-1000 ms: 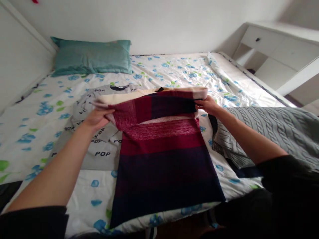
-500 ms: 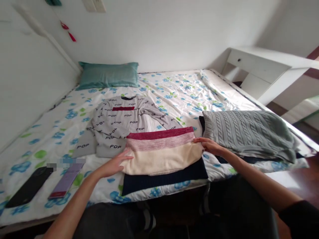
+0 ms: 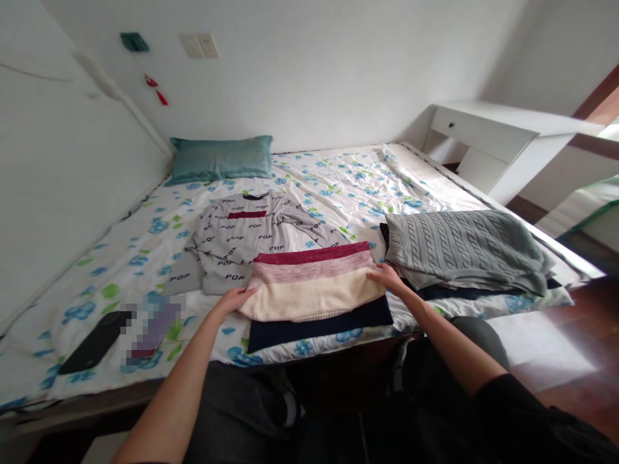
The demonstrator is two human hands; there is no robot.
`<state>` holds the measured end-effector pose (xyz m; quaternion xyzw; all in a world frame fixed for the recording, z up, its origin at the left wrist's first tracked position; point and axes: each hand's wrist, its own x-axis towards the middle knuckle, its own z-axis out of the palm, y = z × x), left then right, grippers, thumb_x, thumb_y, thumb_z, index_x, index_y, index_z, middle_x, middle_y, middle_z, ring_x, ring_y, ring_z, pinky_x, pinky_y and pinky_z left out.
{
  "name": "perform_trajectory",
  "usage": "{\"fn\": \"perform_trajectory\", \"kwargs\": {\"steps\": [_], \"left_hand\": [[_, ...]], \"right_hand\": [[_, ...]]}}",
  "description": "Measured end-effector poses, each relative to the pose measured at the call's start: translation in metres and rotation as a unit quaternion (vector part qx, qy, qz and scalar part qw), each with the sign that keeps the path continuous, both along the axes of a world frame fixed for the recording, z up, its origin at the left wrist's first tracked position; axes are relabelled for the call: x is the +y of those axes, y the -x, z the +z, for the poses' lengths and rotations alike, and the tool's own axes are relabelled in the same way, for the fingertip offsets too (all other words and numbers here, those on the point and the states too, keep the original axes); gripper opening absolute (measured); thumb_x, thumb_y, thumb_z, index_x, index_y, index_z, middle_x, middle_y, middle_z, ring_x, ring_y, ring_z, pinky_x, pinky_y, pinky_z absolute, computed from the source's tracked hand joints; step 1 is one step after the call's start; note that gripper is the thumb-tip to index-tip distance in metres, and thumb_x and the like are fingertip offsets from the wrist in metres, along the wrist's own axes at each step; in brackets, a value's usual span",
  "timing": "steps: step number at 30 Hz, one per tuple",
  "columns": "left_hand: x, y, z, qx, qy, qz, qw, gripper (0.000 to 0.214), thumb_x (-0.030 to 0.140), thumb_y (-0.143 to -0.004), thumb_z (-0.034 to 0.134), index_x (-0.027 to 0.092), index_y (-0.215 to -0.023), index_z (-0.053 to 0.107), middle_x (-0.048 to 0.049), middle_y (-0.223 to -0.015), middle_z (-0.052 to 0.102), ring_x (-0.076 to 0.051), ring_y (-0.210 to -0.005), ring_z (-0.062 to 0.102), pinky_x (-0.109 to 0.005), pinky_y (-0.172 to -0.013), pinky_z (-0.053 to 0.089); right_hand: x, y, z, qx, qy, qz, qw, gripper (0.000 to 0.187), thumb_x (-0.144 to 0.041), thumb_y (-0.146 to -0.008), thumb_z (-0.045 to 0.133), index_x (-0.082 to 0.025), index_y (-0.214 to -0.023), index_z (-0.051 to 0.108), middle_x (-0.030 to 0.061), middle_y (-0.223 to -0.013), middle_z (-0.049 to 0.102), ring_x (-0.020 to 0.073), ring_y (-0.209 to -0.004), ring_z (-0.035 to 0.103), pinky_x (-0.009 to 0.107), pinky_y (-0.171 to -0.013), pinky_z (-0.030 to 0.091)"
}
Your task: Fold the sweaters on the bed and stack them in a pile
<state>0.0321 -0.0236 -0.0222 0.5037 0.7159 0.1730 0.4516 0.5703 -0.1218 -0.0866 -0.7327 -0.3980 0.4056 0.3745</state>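
A folded striped sweater (image 3: 312, 287), with red, pink, cream and navy bands, lies near the front edge of the bed (image 3: 338, 174). My left hand (image 3: 235, 299) rests at its left edge, fingers curled against the cream band. At the sweater's right edge my right hand (image 3: 385, 277) lies with its fingers stretched flat on the knit. Neither hand lifts the sweater.
A grey sweatshirt printed "POP" (image 3: 242, 232) is spread out behind the sweater. A grey cable-knit garment (image 3: 464, 248) lies on dark clothes at the right. A black phone (image 3: 95, 341) and a blurred item sit front left. A teal pillow (image 3: 220, 158) and a white desk (image 3: 503, 138) are farther back.
The sweater went from held up and unfolded to folded flat on the bed. My hands came down to its two sides, and the view pulled back and upward.
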Motion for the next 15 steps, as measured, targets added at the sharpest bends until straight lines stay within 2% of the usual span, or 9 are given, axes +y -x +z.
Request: {"fn": "perform_trajectory", "kwargs": {"steps": [3, 6, 11, 13, 15], "left_hand": [[-0.010, -0.015, 0.001, -0.095, 0.060, 0.024, 0.993, 0.055, 0.051, -0.059, 0.105, 0.020, -0.096, 0.078, -0.0152, -0.101, 0.087, -0.036, -0.105, 0.082, -0.034, -0.077, 0.063], [-0.015, -0.022, 0.009, -0.138, 0.040, 0.052, 0.988, 0.053, 0.035, -0.059, 0.107, 0.018, -0.102, 0.080, -0.0153, -0.103, 0.087, -0.032, -0.102, 0.082, -0.031, -0.075, 0.064], [-0.015, -0.003, 0.036, -0.183, -0.020, 0.115, 0.976, 0.039, 0.023, -0.071, 0.099, 0.016, -0.103, 0.080, -0.0131, -0.104, 0.087, -0.026, -0.096, 0.082, -0.024, -0.068, 0.064], [-0.019, 0.006, 0.045, -0.215, -0.025, 0.126, 0.968, 0.029, 0.021, -0.077, 0.094, 0.017, -0.102, 0.080, -0.0120, -0.107, 0.087, -0.025, -0.100, 0.083, -0.023, -0.074, 0.067], [-0.028, 0.011, 0.051, -0.208, -0.031, 0.128, 0.969, 0.024, 0.023, -0.081, 0.091, 0.019, -0.102, 0.081, -0.0103, -0.109, 0.087, -0.026, -0.107, 0.083, -0.026, -0.082, 0.070]], "right_hand": [[0.003, 0.002, 0.003, -0.009, 0.011, -0.009, 1.000, 0.062, -0.034, -0.071, 0.093, -0.018, -0.129, 0.077, 0.0081, -0.109, 0.083, 0.0314, -0.111, 0.078, 0.034, -0.093, 0.061], [0.006, 0.004, 0.010, 0.015, -0.007, -0.010, 1.000, 0.060, -0.033, -0.070, 0.092, -0.018, -0.126, 0.076, 0.0076, -0.109, 0.082, 0.0279, -0.106, 0.077, 0.032, -0.090, 0.061], [0.002, 0.005, 0.029, 0.126, -0.012, -0.030, 0.992, 0.051, -0.033, -0.075, 0.088, -0.019, -0.122, 0.073, 0.0083, -0.105, 0.082, 0.0242, -0.093, 0.077, 0.031, -0.080, 0.063], [-0.006, 0.004, 0.033, 0.187, 0.000, -0.016, 0.982, 0.043, -0.035, -0.077, 0.088, -0.021, -0.115, 0.073, 0.0093, -0.105, 0.083, 0.0250, -0.092, 0.078, 0.032, -0.080, 0.065], [-0.016, 0.000, 0.033, 0.240, 0.012, 0.009, 0.971, 0.035, -0.036, -0.080, 0.088, -0.022, -0.109, 0.074, 0.0104, -0.104, 0.084, 0.0262, -0.092, 0.079, 0.034, -0.082, 0.065]]}}
